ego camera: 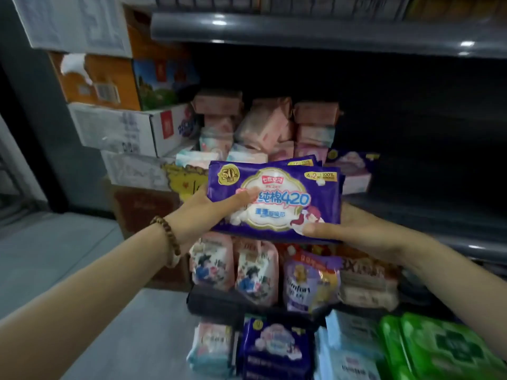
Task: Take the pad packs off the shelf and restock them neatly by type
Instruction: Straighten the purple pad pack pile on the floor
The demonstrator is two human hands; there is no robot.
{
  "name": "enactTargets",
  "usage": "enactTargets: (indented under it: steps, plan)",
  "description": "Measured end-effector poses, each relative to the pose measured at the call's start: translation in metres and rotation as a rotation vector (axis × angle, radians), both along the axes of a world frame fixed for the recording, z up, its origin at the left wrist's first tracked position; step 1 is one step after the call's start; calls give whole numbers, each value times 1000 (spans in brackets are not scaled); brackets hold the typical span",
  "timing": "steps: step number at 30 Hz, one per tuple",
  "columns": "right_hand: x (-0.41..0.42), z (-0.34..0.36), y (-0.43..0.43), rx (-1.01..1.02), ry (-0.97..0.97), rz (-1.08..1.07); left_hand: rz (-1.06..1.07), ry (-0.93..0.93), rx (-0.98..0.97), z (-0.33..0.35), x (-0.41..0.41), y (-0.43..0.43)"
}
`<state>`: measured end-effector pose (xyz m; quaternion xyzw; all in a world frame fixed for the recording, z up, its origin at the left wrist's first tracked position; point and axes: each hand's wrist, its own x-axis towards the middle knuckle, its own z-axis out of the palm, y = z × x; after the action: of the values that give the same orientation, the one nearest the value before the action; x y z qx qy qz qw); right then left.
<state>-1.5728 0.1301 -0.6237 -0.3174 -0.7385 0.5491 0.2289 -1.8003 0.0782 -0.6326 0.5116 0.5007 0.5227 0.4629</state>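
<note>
so the left hand (203,212) pinches the purple pad packs (274,198) at their left edge, thumb on the front, and the right hand (354,229) grips the bottom right corner, holding the small stack in front of the shelf (411,212). behind, pink packs (263,127) sit jumbled on the left of the shelf; its right half looks bare. sorting seems barely underway.
</note>
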Motion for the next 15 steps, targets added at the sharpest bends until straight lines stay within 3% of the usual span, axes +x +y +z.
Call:
enactTargets:
  steps: [4,9,15]
  plan:
    - [-7,-49,-20,-166,57,-156,29,-7,-217,-44,-5,-20]
    - [-12,-121,-37,-349,-127,-256,71,23,-585,-105,-12,-25]
    - [-4,-193,-33,-611,-150,-393,33,-19,-854,-176,4,-11]
